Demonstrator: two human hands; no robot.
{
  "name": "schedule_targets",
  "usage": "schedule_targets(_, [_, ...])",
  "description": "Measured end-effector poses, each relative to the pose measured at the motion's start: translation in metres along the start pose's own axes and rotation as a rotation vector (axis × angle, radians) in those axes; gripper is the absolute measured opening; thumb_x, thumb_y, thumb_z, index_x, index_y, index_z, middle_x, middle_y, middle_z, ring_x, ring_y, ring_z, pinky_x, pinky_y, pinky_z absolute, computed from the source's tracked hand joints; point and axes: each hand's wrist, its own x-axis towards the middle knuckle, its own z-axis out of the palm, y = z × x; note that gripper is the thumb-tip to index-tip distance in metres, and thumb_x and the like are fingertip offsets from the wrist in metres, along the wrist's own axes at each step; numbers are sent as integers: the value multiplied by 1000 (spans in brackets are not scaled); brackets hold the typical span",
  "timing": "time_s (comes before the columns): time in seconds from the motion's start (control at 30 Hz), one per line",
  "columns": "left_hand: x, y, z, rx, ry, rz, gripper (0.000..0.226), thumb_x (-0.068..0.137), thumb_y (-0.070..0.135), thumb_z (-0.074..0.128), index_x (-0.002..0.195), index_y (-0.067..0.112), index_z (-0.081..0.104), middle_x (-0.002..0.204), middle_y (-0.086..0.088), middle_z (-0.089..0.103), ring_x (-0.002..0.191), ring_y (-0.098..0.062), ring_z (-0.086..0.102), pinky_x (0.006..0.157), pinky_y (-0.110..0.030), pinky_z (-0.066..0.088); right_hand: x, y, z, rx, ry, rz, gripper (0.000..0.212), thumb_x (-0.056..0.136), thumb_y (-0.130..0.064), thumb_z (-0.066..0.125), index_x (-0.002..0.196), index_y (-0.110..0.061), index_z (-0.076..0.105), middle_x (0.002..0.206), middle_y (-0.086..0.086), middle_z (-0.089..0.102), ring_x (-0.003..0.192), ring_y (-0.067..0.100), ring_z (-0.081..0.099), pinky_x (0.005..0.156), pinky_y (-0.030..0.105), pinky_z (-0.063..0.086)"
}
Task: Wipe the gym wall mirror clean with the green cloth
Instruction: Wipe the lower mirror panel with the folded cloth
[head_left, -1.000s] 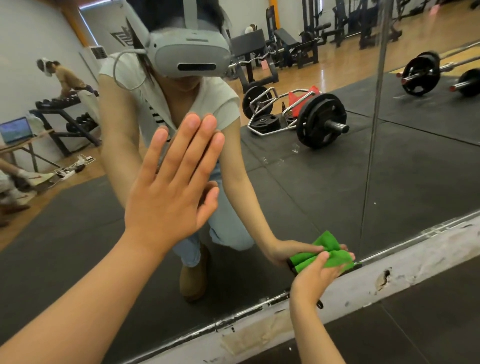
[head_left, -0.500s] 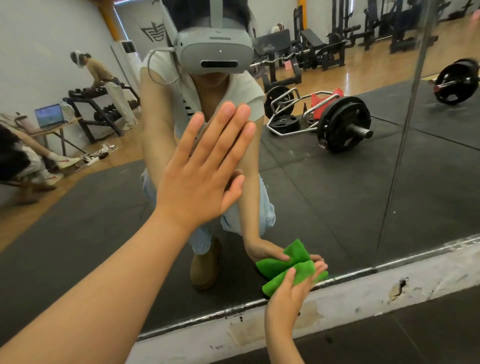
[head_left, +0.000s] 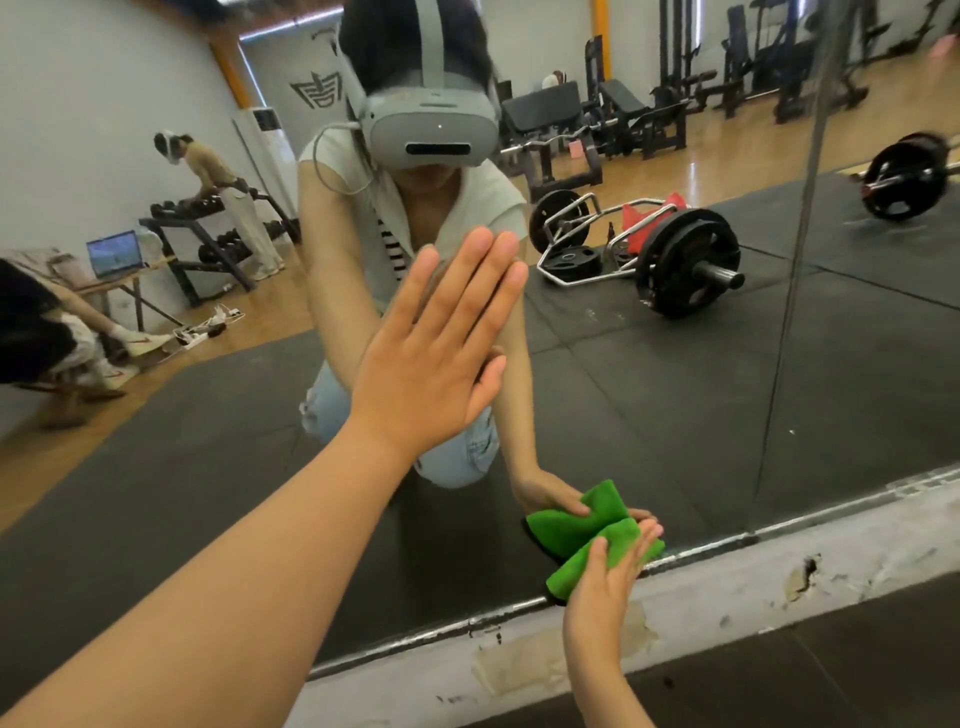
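Mid-wipe: bottom strip of mirror (head_left: 675, 405), lower right of centre.
L hand (head_left: 436, 353) flat on glass mid-frame, fingers straight, holding nothing, prob. bracing. R hand (head_left: 602, 587) presses green cloth (head_left: 576, 569) to glass w/ straight fingers, just above white sill (head_left: 727, 587). Next, I'd guess: even pressure, sweep sideways or upward, keep cloth off sill.

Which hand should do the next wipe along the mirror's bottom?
Right. The right hand presses the folded green cloth against the lower edge of the wall mirror; the left hand lies flat, empty, higher up.
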Motion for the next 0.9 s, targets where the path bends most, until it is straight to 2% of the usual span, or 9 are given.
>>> schedule_targets(0.1, [0,0,3,-13,32,-3,68,100,35,34,158,4,16,164,-14,12,152,-31,15,124,-46,3,-1,1,0,-9,19,6,60,109,-20,33,157,-29,-2,160,-20,-4,153,11,1,125,37,5])
schedule_targets(0.2, [-1,0,4,-38,52,-4,72,97,35,35,158,3,14,165,-15,15,152,-30,16,124,-46,2,-5,-5,-5,20,83,66,58,109,-23,34,159,-28,4,167,-6,10,152,17,17,121,32,16])
schedule_targets(0.37, [-1,1,9,-71,90,2,74,96,35,36,158,1,13,166,-15,12,153,-29,11,124,-46,3,-10,-65,11,129,229,7,59,109,-26,34,159,-34,2,165,-3,17,150,19,24,121,37,22])
schedule_targets(0.5, [0,0,9,-88,101,1,76,96,36,33,158,-1,6,166,-18,4,154,-30,7,124,-47,1,-17,-115,32,182,255,-83,62,109,-24,36,160,-27,2,163,-1,21,146,19,30,106,22,25])
schedule_targets(0.57, [-1,0,10,-97,101,2,76,97,36,29,157,-1,2,166,-20,-2,154,-32,3,124,-47,-1,-20,-126,42,202,288,-89,59,108,-24,40,159,-21,11,160,6,29,138,20,39,98,20,28])
schedule_targets(0.67, [-1,-1,12,-116,107,-1,74,97,34,23,157,-3,-1,165,-22,-9,153,-34,-3,124,-48,-2,-23,-125,54,204,318,-87,50,105,-25,45,151,-15,26,149,11,42,129,23,47,99,31,39])
schedule_targets(0.77, [-1,0,13,-109,121,-1,75,96,34,25,157,-3,0,165,-22,-6,153,-34,-1,124,-49,-3,-26,-113,60,230,299,-107,53,106,-27,42,155,-18,23,161,4,26,146,17,30,115,29,28])
schedule_targets(0.83, [1,0,12,-96,119,-2,76,96,34,29,157,-2,3,165,-21,0,153,-33,4,124,-49,-2,-30,-109,63,301,239,-134,56,103,-38,37,154,-33,12,166,-9,7,150,6,13,116,22,17])
schedule_targets(0.9, [1,-1,11,-90,118,-6,75,96,34,30,157,-2,5,165,-20,4,153,-32,6,124,-48,-3,-33,-109,67,347,170,-152,51,92,-54,31,138,-53,10,161,-23,-8,148,-3,0,116,21,9])
